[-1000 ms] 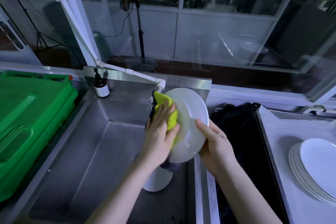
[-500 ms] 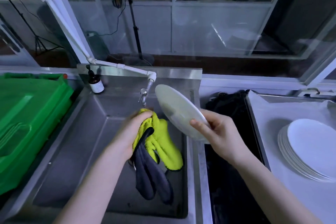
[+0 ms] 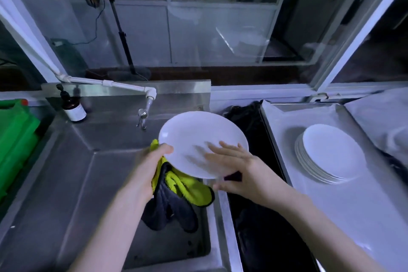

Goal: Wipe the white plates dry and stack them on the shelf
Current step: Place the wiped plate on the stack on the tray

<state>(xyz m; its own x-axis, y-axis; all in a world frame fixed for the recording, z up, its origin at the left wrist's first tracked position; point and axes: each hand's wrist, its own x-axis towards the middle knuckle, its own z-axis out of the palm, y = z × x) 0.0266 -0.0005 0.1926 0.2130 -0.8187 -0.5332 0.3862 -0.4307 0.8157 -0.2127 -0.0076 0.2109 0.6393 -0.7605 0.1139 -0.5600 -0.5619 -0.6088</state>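
1. A round white ceramic plate (image 3: 198,139) was held roughly level, face up, above the right end of the stainless-steel sink basin (image 3: 66,183), just in front of the tap.
2. The left hand (image 3: 152,168) was closed round a yellow and dark grey microfibre cloth (image 3: 187,187). Its thumb lay against the plate's left rim. The cloth was bunched under that edge of the plate, and its loose ends hung down into the basin.
3. The right hand (image 3: 238,168) had its fingers (image 3: 229,150) spread and fairly straight across the near part of the plate's upper face. The thumb showed below the near rim, so the rim was pinched between them. Motion blur smeared the fingertips, and exact contact could not be confirmed.
4. A stack of white plates (image 3: 331,154) sat on the light steel counter (image 3: 331,216) to the right, well apart from the held plate.
5. A dark gap holding crumpled black material (image 3: 249,130) separated the sink from that counter.
6. A white plastic pipe tap (image 3: 123,85) ran from the left wall to a spout over the basin's back edge.
7. A brown pump bottle with a white label (image 3: 71,106) stood upright at the sink's rear left corner.
8. A green plastic crate (image 3: 15,139) sat beside the sink's left edge, partly cut off by the frame.
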